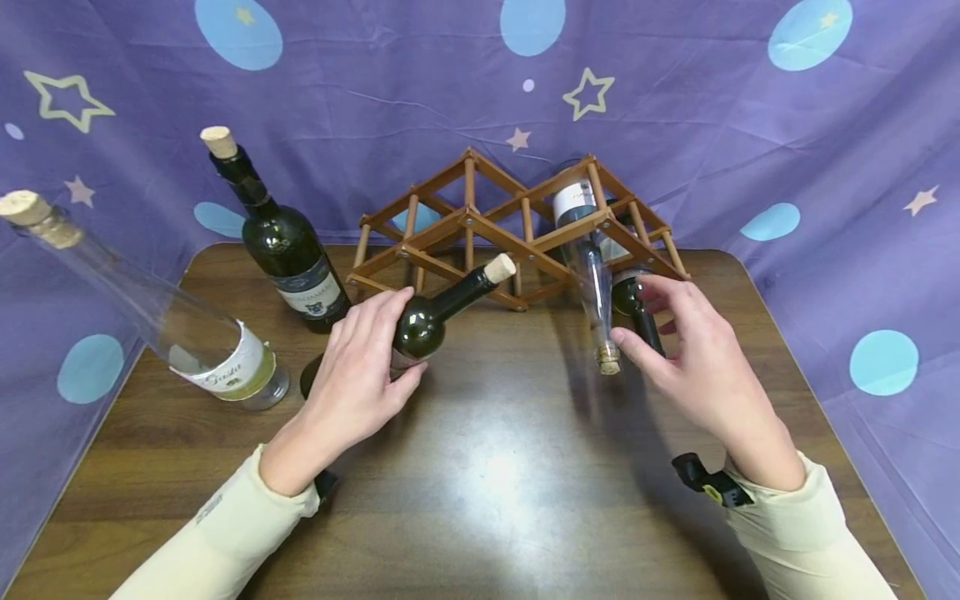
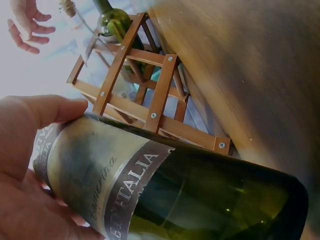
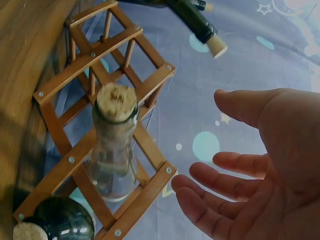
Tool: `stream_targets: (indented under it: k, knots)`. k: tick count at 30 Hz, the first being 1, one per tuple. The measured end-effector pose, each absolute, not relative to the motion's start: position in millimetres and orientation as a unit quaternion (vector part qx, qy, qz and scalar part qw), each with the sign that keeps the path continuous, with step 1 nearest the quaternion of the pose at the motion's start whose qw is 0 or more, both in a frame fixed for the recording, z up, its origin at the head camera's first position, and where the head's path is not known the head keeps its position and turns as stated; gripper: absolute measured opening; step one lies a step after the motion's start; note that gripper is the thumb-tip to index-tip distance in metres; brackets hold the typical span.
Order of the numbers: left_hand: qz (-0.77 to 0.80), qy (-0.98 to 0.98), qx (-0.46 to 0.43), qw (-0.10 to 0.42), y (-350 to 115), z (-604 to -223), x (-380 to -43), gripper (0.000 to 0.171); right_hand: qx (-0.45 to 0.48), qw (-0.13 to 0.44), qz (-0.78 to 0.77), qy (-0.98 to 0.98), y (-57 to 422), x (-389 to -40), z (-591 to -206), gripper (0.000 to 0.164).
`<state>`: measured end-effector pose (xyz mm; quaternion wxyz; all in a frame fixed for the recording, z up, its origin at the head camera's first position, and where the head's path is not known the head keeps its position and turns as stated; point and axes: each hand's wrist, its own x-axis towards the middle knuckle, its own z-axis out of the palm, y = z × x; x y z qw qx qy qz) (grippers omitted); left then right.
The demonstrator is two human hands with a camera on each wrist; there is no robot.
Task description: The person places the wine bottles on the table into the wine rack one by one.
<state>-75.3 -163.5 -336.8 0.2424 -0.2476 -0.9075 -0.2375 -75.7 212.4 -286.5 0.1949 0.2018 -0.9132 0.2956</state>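
My left hand grips a dark green wine bottle by its body, fingers over the top and thumb on the near side. The bottle is tilted, its corked neck pointing right and up toward the wooden wine rack. In the left wrist view its cream label and dark band with "ITALIA" lettering show. My right hand holds nothing, thumb and fingers spread. It hovers beside a clear corked bottle and a green bottle, both lying in the right part of the rack with necks toward me.
At the left of the wooden table stand a dark green corked bottle and a tall clear bottle with a little yellowish liquid inside. A purple curtain with stars and blue spots hangs close behind the rack.
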Motion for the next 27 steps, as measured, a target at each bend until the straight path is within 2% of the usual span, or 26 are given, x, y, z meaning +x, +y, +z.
stream_targets:
  k: [5,12,18,27]
  knots:
    - [-0.206,-0.912,-0.285,0.210,-156,-338,-79,0.093,0.241,0.204,0.283,-0.906,202,-71,-285,0.066]
    - [-0.161,-0.909,-0.333,0.194,-144,-342,-82,0.088,0.295,0.210,0.254,-0.897,185,-66,-286,0.073]
    - [-0.124,-0.904,-0.367,0.178,-136,-346,-84,0.089,0.345,0.223,0.205,-0.888,168,-66,-294,0.071]
    - [-0.075,-0.899,-0.401,0.160,-126,-349,-81,0.087,0.377,0.196,0.107,-0.899,147,-61,-308,0.067]
